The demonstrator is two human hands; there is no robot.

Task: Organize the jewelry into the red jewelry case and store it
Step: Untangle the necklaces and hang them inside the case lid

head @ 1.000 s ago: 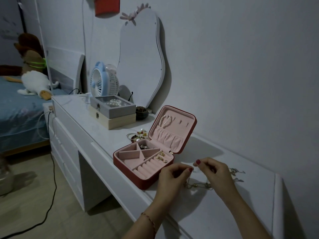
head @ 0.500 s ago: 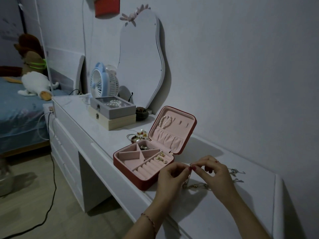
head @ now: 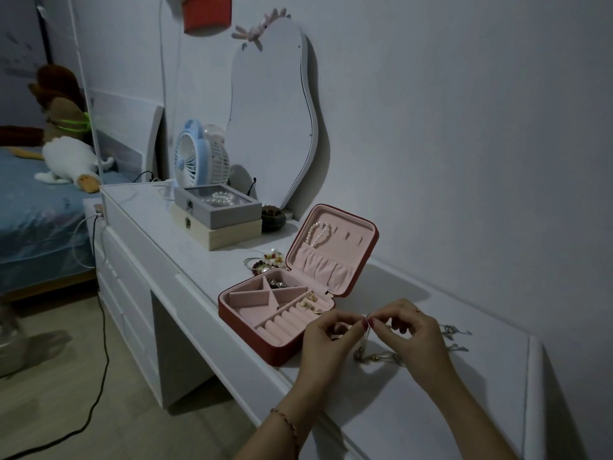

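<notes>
White dresser top [head: 398,403] runs along the wall, a bed [head: 30,207] with stuffed toys [head: 66,161] beyond its far end. Wavy-edged mirror [head: 272,117] leans on the wall at the back of the dresser. Blue-and-white desk fan [head: 200,157] stands in front of it, to the left. Grey glass-lid box [head: 217,207] with pearls inside sits stacked on a pale wooden box [head: 229,235]; small dark bowl [head: 273,219] just beside them.

Red jewelry case [head: 282,351] sits open near the dresser's front edge, lid [head: 331,247] propped upright, pink lining. Pearl bracelet [head: 316,232] hangs inside the lid. Base has divided compartments: dark metallic pieces [head: 278,284] in the back one, gold earrings [head: 308,302] on the ring rolls at the right. Loose pile of bracelets and floral pieces [head: 265,260] lies on the dresser just behind the case, left of the lid.

Left hand [head: 326,340] and right hand [head: 411,333] meet just right of the case, above the dresser top. Both have fingers curled, thumb and forefinger tips pinching the top of a thin chain necklace [head: 366,340], fingertips nearly touching each other. Chain hangs down from the pinch; its lower end with gold bits rests on the surface between the hands. Thin bracelet on left wrist [head: 287,423]. More silvery jewelry [head: 454,332] lies on the dresser just behind the right hand, too small to tell what kind.
</notes>
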